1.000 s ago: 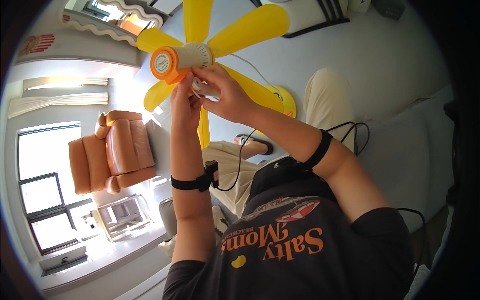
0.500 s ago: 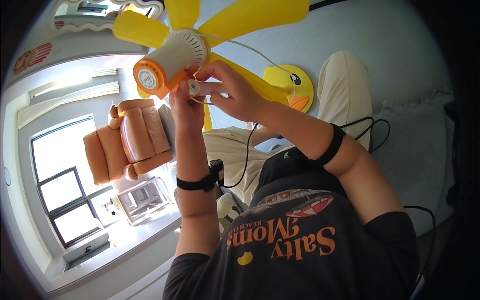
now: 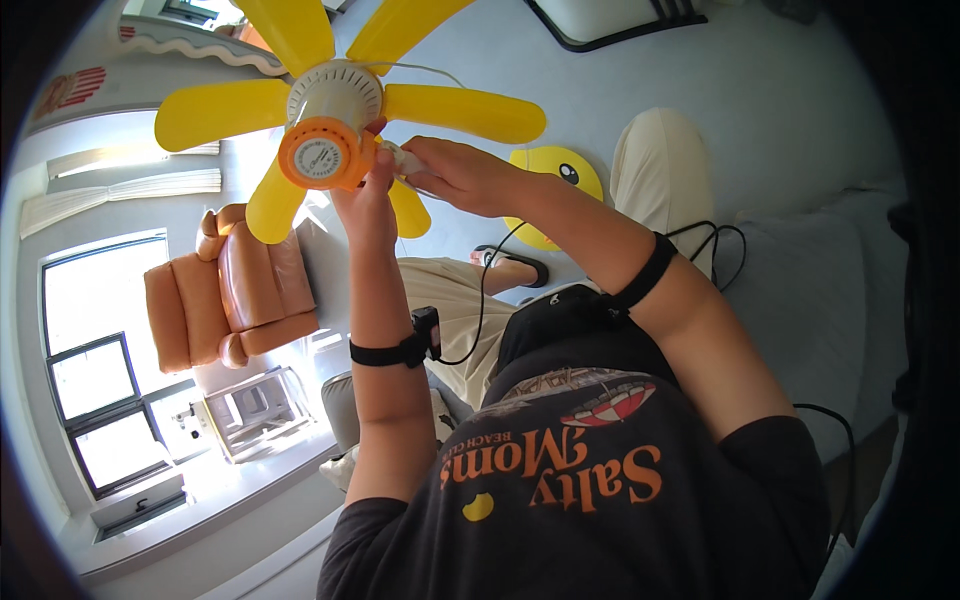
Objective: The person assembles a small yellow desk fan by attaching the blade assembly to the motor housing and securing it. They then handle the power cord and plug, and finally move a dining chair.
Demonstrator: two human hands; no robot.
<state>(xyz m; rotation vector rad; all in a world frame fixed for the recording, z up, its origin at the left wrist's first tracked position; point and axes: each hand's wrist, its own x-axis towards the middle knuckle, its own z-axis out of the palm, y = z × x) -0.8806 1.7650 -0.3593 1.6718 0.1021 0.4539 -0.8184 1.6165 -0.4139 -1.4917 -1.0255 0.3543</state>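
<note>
A small fan with yellow blades (image 3: 465, 110), a white motor housing (image 3: 335, 92) and an orange hub cap (image 3: 318, 155) is held up in front of me. My left hand (image 3: 368, 205) reaches up from below, its fingertips closed on the right edge of the orange cap. Coming in from the right, my right hand (image 3: 462, 175) grips a small white part (image 3: 405, 158) just behind the hub. Both wrists wear black bands, and a thin cable runs from the left band (image 3: 400, 350). The fingers hide where the white part meets the hub.
A yellow duck-shaped piece (image 3: 560, 170) lies beyond my right forearm. An orange-brown armchair (image 3: 235, 290) stands at the left beside a bright window (image 3: 95, 390). A foot in a dark sandal (image 3: 515, 268), beige trouser legs (image 3: 655, 165), black cables (image 3: 715, 250) and a grey cushion (image 3: 815, 300) are at the right.
The fan has shifted down and to the right in the picture and its hub now faces me more squarely. Both hands have stayed on the hub.
</note>
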